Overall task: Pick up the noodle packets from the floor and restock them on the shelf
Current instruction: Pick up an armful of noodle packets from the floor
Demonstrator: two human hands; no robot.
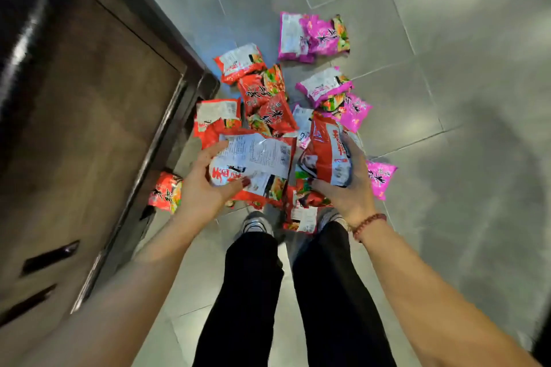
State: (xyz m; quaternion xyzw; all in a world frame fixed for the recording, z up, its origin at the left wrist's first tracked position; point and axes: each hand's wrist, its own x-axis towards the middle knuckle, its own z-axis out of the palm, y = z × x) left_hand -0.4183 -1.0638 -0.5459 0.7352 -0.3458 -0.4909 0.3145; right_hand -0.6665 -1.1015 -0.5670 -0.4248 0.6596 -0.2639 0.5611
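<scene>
Progress sits at the pickup stage, by my judgement. My left hand (205, 188) grips one red packet (256, 158), printed back facing up, thumb curled over its near edge. My right hand (346, 194) grips a second red packet (328, 152), fingers wrapped round it. Both are held above the heap. On the tiled floor (447, 98) lie the rest: a red cluster (262, 89) just beyond my hands, a pink pair (313, 36) farther off, a pink packet (380, 176) to the right, a lone red packet (165, 192) beside the dark cabinet (89, 98) on the left, and another between my shoes. No stocked shelf shows, so I cannot tell how many are put away. Many pickups are left.
</scene>
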